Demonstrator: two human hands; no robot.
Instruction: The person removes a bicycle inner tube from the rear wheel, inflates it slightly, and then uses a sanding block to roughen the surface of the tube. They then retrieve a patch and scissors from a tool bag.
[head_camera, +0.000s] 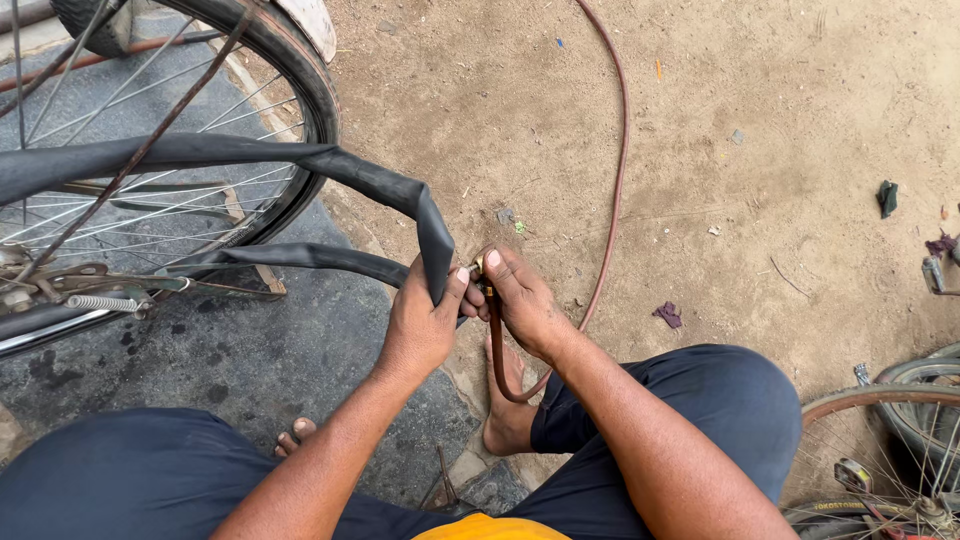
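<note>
The left hand (425, 325) is clenched around the folded black inner tube (300, 160); the right hand (525, 300) pinches the brass nozzle (478, 268) of the brown air hose (610, 200) against it. A loose pinch could slip, leaking air. The bicycle wheel (200, 130) stands at ten o'clock.

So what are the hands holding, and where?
The left hand grips the black inner tube at its fold. The right hand pinches the brass end of the reddish hose against the tube.
</note>
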